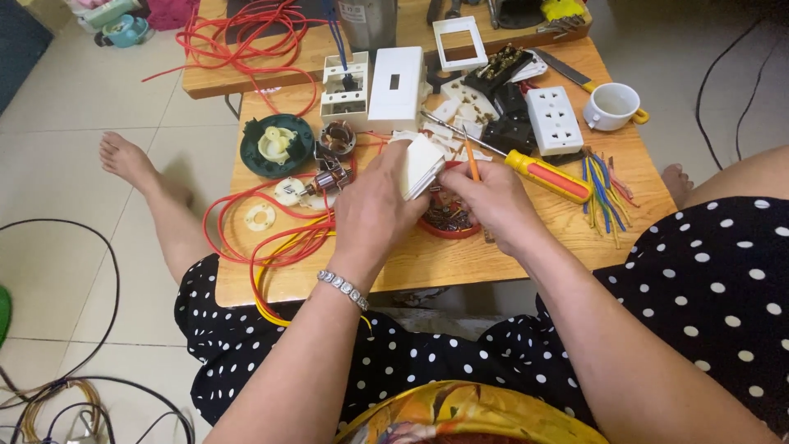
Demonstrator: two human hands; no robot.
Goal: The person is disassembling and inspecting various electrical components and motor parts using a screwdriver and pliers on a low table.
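My left hand [374, 205] grips a white plastic socket part [421, 163], held on edge over the low wooden table [493, 255]. My right hand [486, 197] is closed around a thin orange-handled tool [472, 160] that points up beside the white part. Both hands hover above a small red dish [448, 224] of little metal bits, partly hidden by them. A screwdriver with a yellow and red handle [546, 176] lies on the table just right of my right hand.
Red wire [246, 234] loops at the table's left, next to a green round motor housing [277, 145] and copper-wound parts. White socket boxes [396, 78], a white multi-socket [553, 119], a white cup [611, 105] and coloured wire offcuts [604, 193] lie behind and right. Black cables cross the tiled floor.
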